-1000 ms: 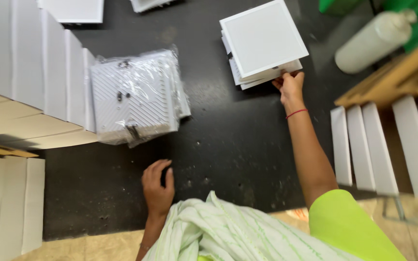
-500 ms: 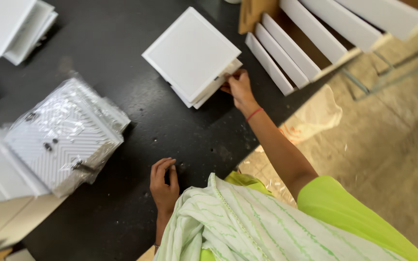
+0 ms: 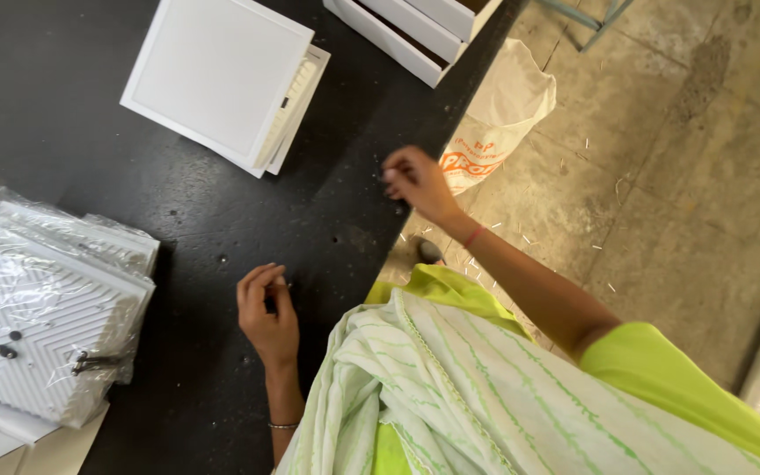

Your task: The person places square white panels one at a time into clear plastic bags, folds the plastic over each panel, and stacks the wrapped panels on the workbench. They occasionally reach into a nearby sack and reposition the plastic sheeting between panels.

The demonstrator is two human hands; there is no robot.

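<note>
White square panels, a stack of two, lie at the tabletop's far side, apart from both hands. I judge them light, stiff, smooth-faced; best taken by an edge or corner. Right hand hovers at the tabletop edge, grip loosely curled, holding nothing I can see. Left hand rests on the tabletop, fingers bent, empty. Plastic-wrapped ribbed panels lie left.

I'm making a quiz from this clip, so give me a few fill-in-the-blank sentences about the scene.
The left hand rests on a table coloured ____.
The right hand wears a thin ____ wristband.
The ridged panels at the table's left are wrapped in clear ____.
The stacked square panels are coloured ____.
Missing: black; red; plastic; white
</note>
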